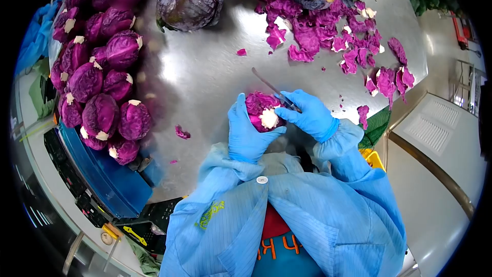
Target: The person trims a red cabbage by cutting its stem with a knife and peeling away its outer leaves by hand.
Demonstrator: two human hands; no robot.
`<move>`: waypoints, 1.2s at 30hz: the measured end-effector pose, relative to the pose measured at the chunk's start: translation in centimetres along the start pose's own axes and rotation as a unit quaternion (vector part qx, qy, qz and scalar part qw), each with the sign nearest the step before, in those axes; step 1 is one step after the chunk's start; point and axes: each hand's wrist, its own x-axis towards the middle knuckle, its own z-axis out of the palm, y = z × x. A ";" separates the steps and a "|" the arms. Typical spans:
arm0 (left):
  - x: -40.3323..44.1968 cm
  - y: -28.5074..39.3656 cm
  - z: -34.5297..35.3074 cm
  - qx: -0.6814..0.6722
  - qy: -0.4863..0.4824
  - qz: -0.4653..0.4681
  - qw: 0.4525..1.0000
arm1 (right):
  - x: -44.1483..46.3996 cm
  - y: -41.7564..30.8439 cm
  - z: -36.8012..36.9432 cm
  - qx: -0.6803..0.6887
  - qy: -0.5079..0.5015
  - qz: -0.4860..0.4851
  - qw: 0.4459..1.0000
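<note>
Near the front of the metal table, my left hand (246,131), in a blue glove, is wrapped around a small red cabbage (259,103). Its white cut stem (269,118) faces up toward me. My right hand (308,116), gloved the same way, is closed on the handle of a knife (274,88). The thin blade points up and left, above the cabbage. The right thumb reaches to the edge of the white stem. Part of the knife handle is hidden in the right hand.
Trimmed red cabbages (101,116) are piled along the table's left side. Darker untrimmed cabbages (189,1) stand at the back. Loose purple leaves (307,36) lie across the back right of the metal table (205,72). A blue crate (97,169) is below the left edge.
</note>
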 end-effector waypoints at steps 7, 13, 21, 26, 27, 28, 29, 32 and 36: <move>0.5 4.0 -0.7 0.111 -0.017 0.020 0.993 | 0.3 -2.1 1.6 -0.132 0.002 0.026 0.991; 1.4 3.9 1.1 0.301 -0.005 0.053 0.952 | -0.2 -0.7 1.9 -0.017 0.033 0.117 0.992; 1.2 -1.7 -2.8 0.042 0.017 0.147 0.988 | 0.2 6.0 -5.8 -0.189 0.233 0.140 0.944; 1.6 -1.0 -3.3 0.090 -0.046 0.138 0.985 | 0.4 2.9 -3.7 -0.091 0.220 -0.003 0.971; 1.8 -0.9 -3.3 0.100 -0.061 0.128 0.985 | 0.6 0.9 -2.2 0.011 0.117 0.052 0.992; 1.9 -0.8 -3.3 0.100 -0.066 0.120 0.985 | 0.8 -1.1 -0.8 0.112 0.010 0.104 0.988; 2.0 -0.8 -3.4 0.100 -0.071 0.113 0.986 | 1.1 -1.5 0.8 0.159 -0.039 0.130 0.978; 2.1 -0.5 -3.6 0.102 -0.091 0.096 0.986 | 1.7 0.0 3.1 0.283 -0.089 0.171 0.940; 1.8 -0.5 -3.2 0.135 -0.101 0.097 0.981 | 2.0 2.5 3.8 0.287 -0.104 0.129 0.943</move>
